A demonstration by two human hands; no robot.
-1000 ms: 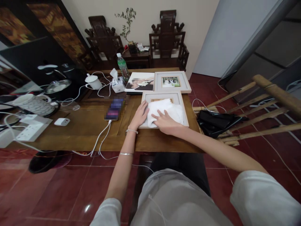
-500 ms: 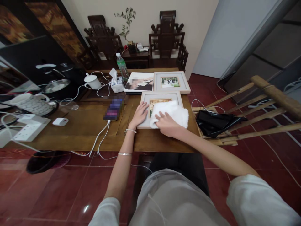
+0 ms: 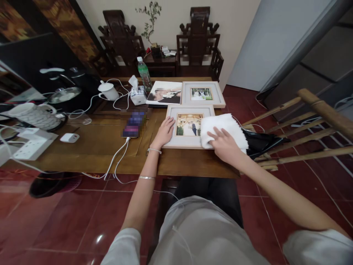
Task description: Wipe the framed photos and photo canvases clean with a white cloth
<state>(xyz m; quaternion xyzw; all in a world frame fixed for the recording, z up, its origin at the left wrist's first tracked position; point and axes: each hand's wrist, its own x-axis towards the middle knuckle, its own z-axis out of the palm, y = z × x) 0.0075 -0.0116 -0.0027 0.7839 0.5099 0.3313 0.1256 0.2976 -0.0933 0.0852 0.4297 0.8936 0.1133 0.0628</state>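
Observation:
A light wooden picture frame (image 3: 171, 141) with a wedding photo lies flat near the table's front edge. On its left border rests my left hand (image 3: 165, 130), fingers stretched out flat over the rim. My right hand (image 3: 224, 143) presses a folded white cloth (image 3: 230, 127) and holds it from above. The cloth covers the frame's right side and hangs past the table's right edge. Behind lies a second picture frame (image 3: 216, 103) with an outdoor photo, beside a white-bordered photo album or print (image 3: 153, 99).
A phone (image 3: 134, 127) with a charging cable lies to the left on the wooden table (image 3: 110, 158). Further off are a tissue box (image 3: 138, 96), a green bottle (image 3: 143, 73), a lidded cup (image 3: 109, 91), a kettle (image 3: 35, 116) and a power strip (image 3: 34, 145). Right stands a bamboo rack (image 3: 317, 106).
My right hand has slid the cloth rightward across the frame, uncovering the wedding photo. My left hand stays on the left border. The view has shifted slightly.

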